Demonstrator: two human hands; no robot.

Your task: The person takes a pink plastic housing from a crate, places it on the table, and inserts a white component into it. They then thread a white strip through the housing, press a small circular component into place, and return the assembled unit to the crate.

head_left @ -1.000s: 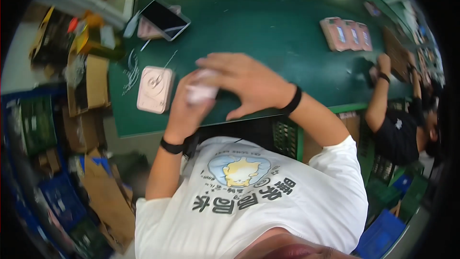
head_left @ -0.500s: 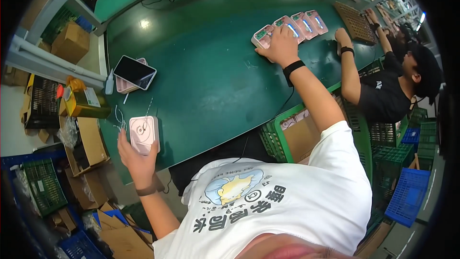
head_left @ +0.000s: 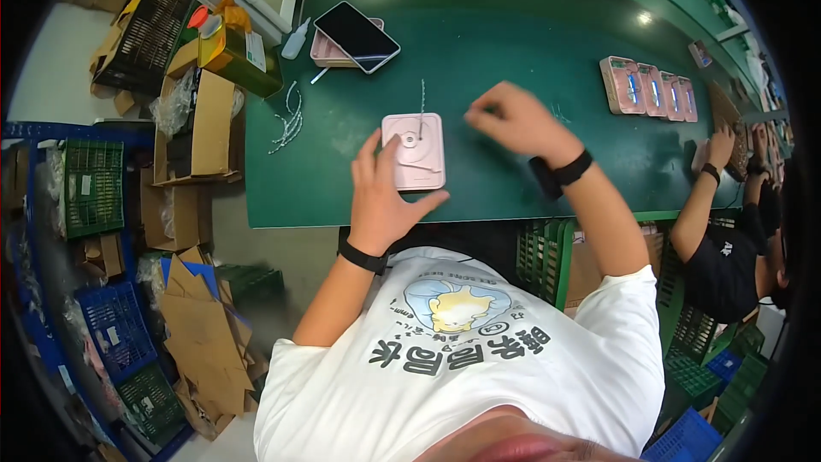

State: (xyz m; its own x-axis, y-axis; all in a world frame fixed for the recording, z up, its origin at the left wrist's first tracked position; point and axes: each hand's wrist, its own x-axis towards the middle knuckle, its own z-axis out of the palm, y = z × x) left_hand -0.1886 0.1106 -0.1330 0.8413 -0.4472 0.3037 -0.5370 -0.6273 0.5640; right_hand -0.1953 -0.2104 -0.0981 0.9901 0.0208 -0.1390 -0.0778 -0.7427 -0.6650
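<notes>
A flat pink plastic case [head_left: 425, 167] with a round recess lies on the green table in front of me. A twisted cord [head_left: 422, 94] runs from its face past its far edge. My left hand [head_left: 382, 192] spans the case's near left corner, fingers at its left side and thumb along the near edge. To the right, my right hand [head_left: 517, 124] is raised over the table, blurred, its fingers curled with thumb and forefinger together. Whatever it may hold is hidden. Several pink open shells [head_left: 629, 108] with small boards stand in a row at the right.
At the back left, a black-screened device [head_left: 355, 34] rests on another pink case [head_left: 329, 53], beside a small bottle [head_left: 297, 38]. Loose twisted cords [head_left: 291, 124] lie near the left edge, close to a yellow-green can [head_left: 239, 56]. A co-worker's hand [head_left: 720, 147] is at the far right.
My right hand has left the row of pink shells and come back toward the middle. My view has turned. The pink case under my left hand appears farther from the loose cords.
</notes>
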